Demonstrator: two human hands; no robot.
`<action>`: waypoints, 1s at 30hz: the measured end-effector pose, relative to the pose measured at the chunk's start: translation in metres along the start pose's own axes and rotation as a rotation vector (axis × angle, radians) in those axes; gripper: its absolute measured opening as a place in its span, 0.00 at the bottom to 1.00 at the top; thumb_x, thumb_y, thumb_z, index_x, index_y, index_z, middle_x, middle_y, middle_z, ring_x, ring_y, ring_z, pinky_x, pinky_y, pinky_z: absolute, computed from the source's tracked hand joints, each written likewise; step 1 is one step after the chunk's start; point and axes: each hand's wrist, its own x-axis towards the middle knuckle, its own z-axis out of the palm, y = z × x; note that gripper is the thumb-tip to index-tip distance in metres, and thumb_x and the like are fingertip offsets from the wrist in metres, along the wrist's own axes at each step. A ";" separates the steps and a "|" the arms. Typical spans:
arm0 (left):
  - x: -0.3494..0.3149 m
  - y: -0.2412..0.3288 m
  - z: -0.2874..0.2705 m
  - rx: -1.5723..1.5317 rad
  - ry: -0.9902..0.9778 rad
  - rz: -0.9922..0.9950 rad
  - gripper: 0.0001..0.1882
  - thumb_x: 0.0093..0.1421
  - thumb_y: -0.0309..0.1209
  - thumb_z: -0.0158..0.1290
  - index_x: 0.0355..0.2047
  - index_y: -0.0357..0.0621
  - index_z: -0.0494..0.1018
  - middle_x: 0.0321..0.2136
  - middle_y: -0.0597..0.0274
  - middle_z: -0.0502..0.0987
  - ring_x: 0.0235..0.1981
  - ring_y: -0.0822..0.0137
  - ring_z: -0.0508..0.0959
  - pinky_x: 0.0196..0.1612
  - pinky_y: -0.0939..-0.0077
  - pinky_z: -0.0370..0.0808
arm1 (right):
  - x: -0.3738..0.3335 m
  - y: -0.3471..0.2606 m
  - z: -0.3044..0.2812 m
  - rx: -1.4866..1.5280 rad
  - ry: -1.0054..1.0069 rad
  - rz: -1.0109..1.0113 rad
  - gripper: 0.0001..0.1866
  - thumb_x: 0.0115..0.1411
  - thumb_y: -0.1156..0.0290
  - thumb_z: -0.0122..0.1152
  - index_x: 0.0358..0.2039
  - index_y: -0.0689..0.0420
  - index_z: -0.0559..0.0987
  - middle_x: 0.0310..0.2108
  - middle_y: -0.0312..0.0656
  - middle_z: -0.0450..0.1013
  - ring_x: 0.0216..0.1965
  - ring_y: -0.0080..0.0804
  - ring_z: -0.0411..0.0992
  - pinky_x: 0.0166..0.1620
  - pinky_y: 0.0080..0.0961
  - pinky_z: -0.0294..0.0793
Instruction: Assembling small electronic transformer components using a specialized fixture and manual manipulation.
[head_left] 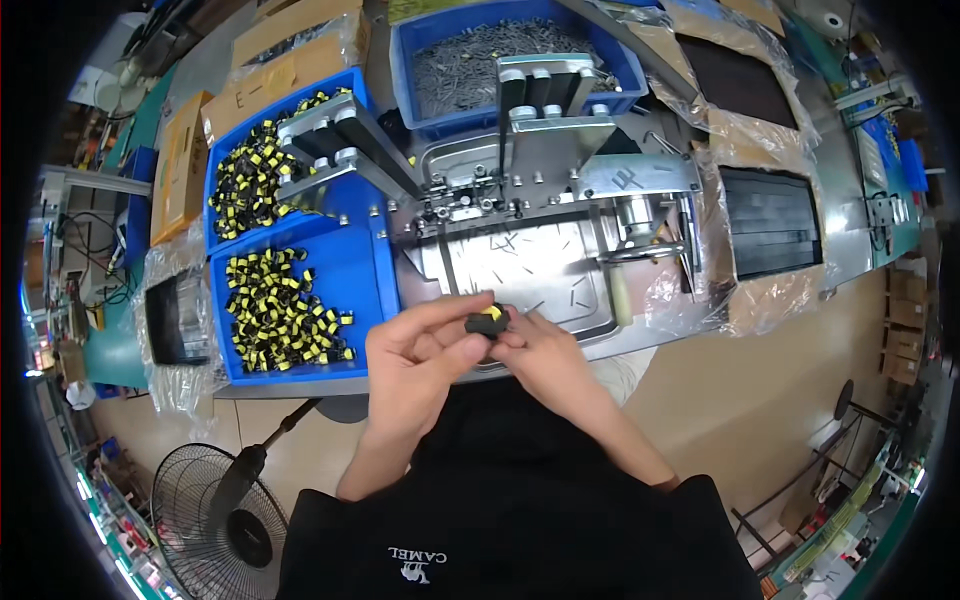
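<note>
Near my chest, in front of the bench fixture, a small black part with a yellow patch (487, 322) is pinched between the thumb and fingers of my left hand (408, 362). My right hand (552, 368) meets it from the other side, its curled fingertips closed at the part's edge. Just beyond my hands lies a shallow metal tray (520, 275) with several thin pins scattered in it. Over the tray's far side stands a metal fixture (470, 200) with upright plates and a lever mechanism. My fingers hide some of the black part.
Blue bins (300, 375) at left hold many black-and-yellow parts (275, 320). A blue crate (400, 60) of loose metal pins stands at the back. Plastic-wrapped boxes (770, 225) flank the bench. A screwdriver-like handle (621, 297) lies by the tray; a black fan (215, 510) stands lower left.
</note>
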 end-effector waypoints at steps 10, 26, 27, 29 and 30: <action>-0.021 0.011 0.004 0.100 0.005 0.036 0.21 0.61 0.20 0.61 0.54 0.25 0.72 0.42 0.33 0.81 0.37 0.50 0.86 0.40 0.66 0.86 | 0.004 -0.017 -0.052 0.457 0.264 0.154 0.10 0.53 0.83 0.70 0.36 0.64 0.83 0.34 0.45 0.81 0.35 0.35 0.81 0.39 0.27 0.80; -0.026 0.015 0.014 0.178 -0.028 -0.032 0.22 0.60 0.19 0.61 0.52 0.19 0.73 0.39 0.34 0.82 0.33 0.50 0.87 0.37 0.66 0.87 | -0.013 -0.053 -0.087 1.101 0.442 0.152 0.10 0.61 0.88 0.60 0.43 0.66 0.74 0.38 0.55 0.77 0.40 0.38 0.79 0.43 0.29 0.82; -0.026 0.015 0.016 0.178 -0.031 -0.037 0.22 0.60 0.19 0.61 0.52 0.19 0.73 0.39 0.34 0.82 0.33 0.50 0.87 0.37 0.66 0.87 | -0.013 -0.053 -0.087 1.032 0.458 0.112 0.12 0.58 0.89 0.63 0.42 0.68 0.76 0.39 0.55 0.78 0.42 0.39 0.80 0.45 0.30 0.82; -0.027 0.014 0.017 0.169 -0.024 -0.014 0.21 0.59 0.18 0.61 0.52 0.20 0.74 0.37 0.39 0.81 0.34 0.52 0.87 0.38 0.67 0.87 | -0.010 -0.051 -0.087 0.966 0.469 0.073 0.13 0.55 0.90 0.66 0.41 0.69 0.78 0.41 0.55 0.79 0.44 0.40 0.81 0.47 0.30 0.82; -0.027 0.014 0.018 0.170 -0.023 -0.016 0.21 0.59 0.18 0.61 0.52 0.20 0.74 0.37 0.39 0.81 0.34 0.52 0.87 0.38 0.67 0.87 | -0.009 -0.050 -0.086 0.924 0.453 0.044 0.13 0.54 0.90 0.66 0.40 0.69 0.78 0.41 0.55 0.79 0.44 0.40 0.81 0.47 0.31 0.82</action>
